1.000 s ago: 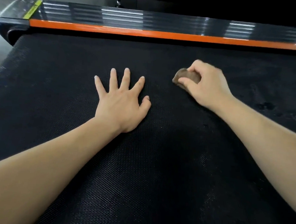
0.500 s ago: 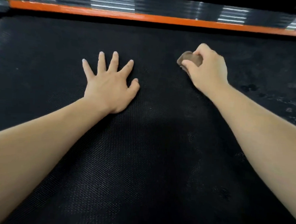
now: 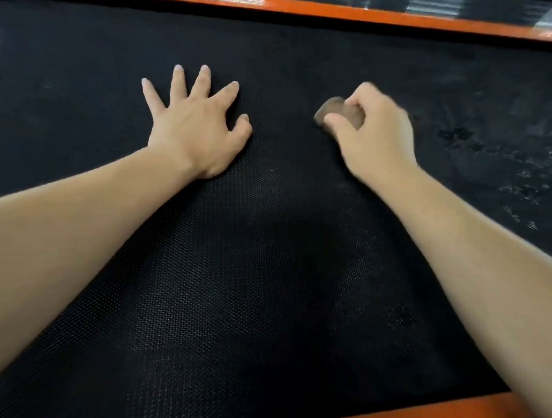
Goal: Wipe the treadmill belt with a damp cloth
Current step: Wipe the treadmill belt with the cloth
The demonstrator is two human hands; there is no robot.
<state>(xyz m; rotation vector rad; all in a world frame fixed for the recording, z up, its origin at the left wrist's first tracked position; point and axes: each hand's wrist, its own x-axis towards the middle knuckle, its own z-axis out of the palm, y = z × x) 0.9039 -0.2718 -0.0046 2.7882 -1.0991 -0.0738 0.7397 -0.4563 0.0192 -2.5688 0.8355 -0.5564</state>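
Our left hand [image 3: 195,128] lay flat, fingers spread, on the belt [image 3: 265,272]; our right hand [image 3: 374,134] gripped the bunched cloth [image 3: 334,111] mid-belt; specks [image 3: 522,186] showed toward its right edge, so we judged wiping unfinished.

The black textured belt [image 3: 265,272] bears the left hand [image 3: 195,131] spread flat, the cloth [image 3: 332,109] gripped in the right hand [image 3: 374,134], and pale smears [image 3: 525,177] right of that hand.

Orange strip [image 3: 310,8], glossy ribbed rail [image 3: 471,5].
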